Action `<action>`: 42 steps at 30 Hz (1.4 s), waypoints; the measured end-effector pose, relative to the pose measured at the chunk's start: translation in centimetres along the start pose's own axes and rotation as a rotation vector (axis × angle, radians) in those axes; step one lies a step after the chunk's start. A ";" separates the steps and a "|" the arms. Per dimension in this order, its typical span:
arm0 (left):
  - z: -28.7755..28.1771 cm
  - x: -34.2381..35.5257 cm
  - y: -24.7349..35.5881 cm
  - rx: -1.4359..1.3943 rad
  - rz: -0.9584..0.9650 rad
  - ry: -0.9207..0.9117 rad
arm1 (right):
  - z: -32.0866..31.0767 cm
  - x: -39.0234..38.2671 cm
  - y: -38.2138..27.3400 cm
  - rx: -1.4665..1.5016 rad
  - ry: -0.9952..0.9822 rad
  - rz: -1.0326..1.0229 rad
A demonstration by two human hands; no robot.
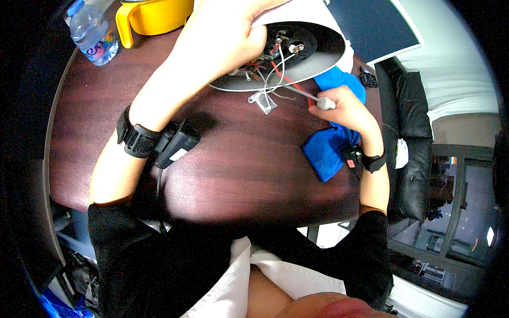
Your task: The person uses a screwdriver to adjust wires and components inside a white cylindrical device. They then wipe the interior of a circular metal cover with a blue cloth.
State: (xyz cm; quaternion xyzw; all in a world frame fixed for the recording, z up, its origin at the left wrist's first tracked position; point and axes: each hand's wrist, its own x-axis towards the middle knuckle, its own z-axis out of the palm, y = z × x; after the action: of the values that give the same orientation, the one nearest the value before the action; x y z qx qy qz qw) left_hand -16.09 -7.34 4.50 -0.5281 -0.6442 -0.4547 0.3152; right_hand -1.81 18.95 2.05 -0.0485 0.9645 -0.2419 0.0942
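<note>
A white appliance housing lies on its side at the top centre, its open underside showing a dark round fitting, red and white wires and metal terminals. My left hand is closed on its upper left part, with fingertips partly out of frame. My right hand grips a screwdriver with a pale handle, its thin shaft pointing up-left toward the wires at the opening's lower edge. A small clear plastic piece hangs below the opening on wires. A blue cloth lies under and beside my right hand.
On the dark wooden table stand a water bottle and a yellow container at upper left. A black cable sits at the right edge, near a black padded seat. Black wrist-worn devices are on both my forearms.
</note>
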 end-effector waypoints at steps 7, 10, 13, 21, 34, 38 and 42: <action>-0.1 0.3 0.8 0.093 -0.054 -0.015 | -1.6 -2.1 -0.1 0.019 0.004 0.193; -0.1 0.1 0.3 0.067 -0.023 -0.004 | -3.2 -3.4 -1.3 -0.112 0.043 0.206; -0.1 0.3 0.7 0.092 -0.046 -0.017 | -5.4 -5.1 -3.3 -0.174 0.054 0.219; -1.0 0.7 1.8 0.077 -0.110 -0.068 | -6.8 -5.2 -7.5 -0.192 0.118 0.177; -0.1 0.3 0.9 0.099 -0.063 -0.031 | -8.5 -3.7 -8.1 -0.143 0.011 0.262; -0.3 0.2 0.8 0.099 -0.058 -0.036 | -9.3 -3.0 -9.6 -0.276 -0.007 0.239; 0.1 0.5 0.7 0.117 -0.015 -0.037 | -11.4 -2.0 -9.3 -0.436 0.003 0.175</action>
State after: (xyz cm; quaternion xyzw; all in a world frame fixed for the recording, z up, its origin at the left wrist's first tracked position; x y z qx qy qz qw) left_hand -15.52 -7.05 5.11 -0.5122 -0.6794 -0.4088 0.3301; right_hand -1.72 16.24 16.67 0.0167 0.9946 -0.0188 0.1005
